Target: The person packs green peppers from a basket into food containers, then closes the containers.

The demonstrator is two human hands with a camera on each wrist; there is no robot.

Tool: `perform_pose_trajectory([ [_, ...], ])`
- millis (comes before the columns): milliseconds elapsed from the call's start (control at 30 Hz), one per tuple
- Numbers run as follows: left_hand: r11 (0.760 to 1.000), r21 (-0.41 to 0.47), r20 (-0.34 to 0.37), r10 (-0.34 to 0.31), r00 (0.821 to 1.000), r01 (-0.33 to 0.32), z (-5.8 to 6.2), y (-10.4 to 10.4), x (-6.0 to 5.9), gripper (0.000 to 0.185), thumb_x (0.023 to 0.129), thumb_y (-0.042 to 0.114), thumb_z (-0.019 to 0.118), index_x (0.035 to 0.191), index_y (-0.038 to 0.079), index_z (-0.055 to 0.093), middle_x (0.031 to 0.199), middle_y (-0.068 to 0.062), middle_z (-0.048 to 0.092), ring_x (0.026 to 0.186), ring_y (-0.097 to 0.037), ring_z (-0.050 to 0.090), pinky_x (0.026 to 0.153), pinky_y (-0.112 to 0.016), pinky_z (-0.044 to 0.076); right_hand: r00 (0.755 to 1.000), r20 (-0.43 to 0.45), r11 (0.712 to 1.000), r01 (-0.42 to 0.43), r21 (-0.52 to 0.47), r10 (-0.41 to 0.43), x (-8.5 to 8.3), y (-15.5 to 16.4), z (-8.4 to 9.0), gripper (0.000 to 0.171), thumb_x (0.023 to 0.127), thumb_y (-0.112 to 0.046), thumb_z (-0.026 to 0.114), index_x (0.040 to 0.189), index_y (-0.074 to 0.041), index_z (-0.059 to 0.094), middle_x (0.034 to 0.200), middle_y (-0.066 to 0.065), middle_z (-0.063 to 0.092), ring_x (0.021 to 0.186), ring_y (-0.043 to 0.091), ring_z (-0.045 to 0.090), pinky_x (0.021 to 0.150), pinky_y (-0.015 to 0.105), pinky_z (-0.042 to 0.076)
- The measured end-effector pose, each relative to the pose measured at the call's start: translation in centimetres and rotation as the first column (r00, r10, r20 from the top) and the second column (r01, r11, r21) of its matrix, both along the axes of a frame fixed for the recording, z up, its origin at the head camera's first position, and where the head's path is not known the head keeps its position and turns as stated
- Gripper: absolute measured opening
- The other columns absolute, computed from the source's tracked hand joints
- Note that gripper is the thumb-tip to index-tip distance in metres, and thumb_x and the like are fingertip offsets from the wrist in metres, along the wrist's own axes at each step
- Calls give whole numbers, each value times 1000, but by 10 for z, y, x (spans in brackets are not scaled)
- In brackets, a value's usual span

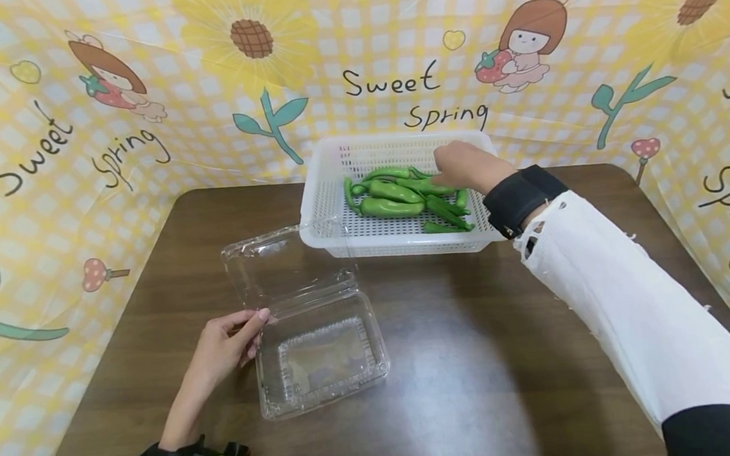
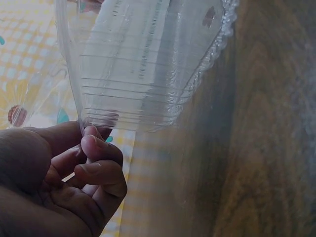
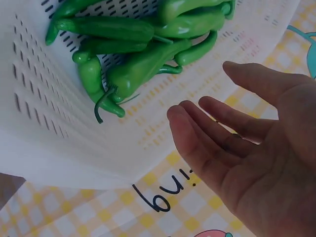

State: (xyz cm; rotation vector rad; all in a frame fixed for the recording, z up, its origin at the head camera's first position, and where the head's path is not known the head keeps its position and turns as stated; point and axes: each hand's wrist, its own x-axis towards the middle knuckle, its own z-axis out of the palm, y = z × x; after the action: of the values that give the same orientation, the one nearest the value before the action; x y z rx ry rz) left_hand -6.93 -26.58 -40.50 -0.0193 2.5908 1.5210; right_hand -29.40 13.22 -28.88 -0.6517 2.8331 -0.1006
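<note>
I am at the picking step, as I judge it: my right hand [image 1: 462, 167] hovers with fingers spread and empty over the pile of glossy green peppers [image 1: 409, 198] in the white perforated plastic basket [image 1: 325, 209]. My left hand [image 1: 227, 345] pinches the rim of the clear plastic clamshell box [image 1: 323, 354], lid open, on the brown wooden surface [image 1: 476, 361]. Next calls for closing the fingers on one pepper, just below them.

right hand [image 1: 462, 167] covering some peppers [image 1: 401, 197], container [image 2: 148, 64] cropped at top
</note>
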Motion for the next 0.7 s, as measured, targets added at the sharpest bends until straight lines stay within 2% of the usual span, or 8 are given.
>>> perform_pose_trajectory([
  [67, 1000, 0, -2, -4, 1000, 4, -1, 0, 0, 36, 102, 34, 57, 107, 1, 72, 66, -5, 56, 50, -13, 48, 42, -30, 45, 1000, 20, 1000, 8, 23, -8, -3, -2, -2, 23, 97, -19, 59, 81, -4, 52, 69, 4, 42, 62, 21, 43, 64, 32, 38],
  [200, 1000, 0, -5, -13, 1000, 13, -2, 2, 0, 36, 102, 34, 56, 107, 2, 72, 65, -5, 56, 50, -14, 47, 42, -30, 45, 993, 104, 995, 46, 91, -55, -5, -4, -8, 20, 95, -20, 60, 96, 0, 59, 86, 11, 57, 78, 26, 53, 76, 37, 46],
  [300, 1000, 1, -5, -11, 1000, 11, -3, 3, 0, 36, 102, 34, 57, 106, 3, 73, 65, -6, 56, 49, -14, 47, 42, -29, 44, 982, 166, 988, 70, 136, -92, -4, -4, -14, 26, 93, -21, 66, 107, 1, 61, 102, 14, 64, 87, 27, 58, 84, 39, 49],
  [433, 1000, 2, 3, -9, 1000, 9, -1, 5, -1, 36, 101, 35, 57, 106, 3, 73, 65, -7, 55, 49, -14, 46, 42, -28, 43, 967, 213, 979, 99, 179, -137, -1, -2, -21, 38, 91, -23, 69, 120, 0, 59, 116, 17, 64, 96, 28, 58, 91, 42, 50],
  [533, 1000, -1, 14, -5, 1000, 5, 0, 4, -1, 37, 101, 36, 57, 106, 3, 73, 65, -6, 54, 50, -13, 47, 43, -28, 44, 964, 228, 975, 95, 199, -140, 1, -1, -25, 44, 90, -26, 70, 124, -1, 58, 119, 16, 63, 97, 28, 56, 89, 42, 49],
  [700, 1000, -9, 21, 4, 1000, -4, 1, 2, -1, 38, 101, 37, 57, 105, 3, 74, 64, -4, 53, 49, -12, 47, 43, -30, 45, 961, 234, 966, 88, 243, -146, -1, -6, -28, 43, 90, -30, 71, 122, -3, 61, 115, 13, 64, 91, 26, 55, 81, 39, 49],
])
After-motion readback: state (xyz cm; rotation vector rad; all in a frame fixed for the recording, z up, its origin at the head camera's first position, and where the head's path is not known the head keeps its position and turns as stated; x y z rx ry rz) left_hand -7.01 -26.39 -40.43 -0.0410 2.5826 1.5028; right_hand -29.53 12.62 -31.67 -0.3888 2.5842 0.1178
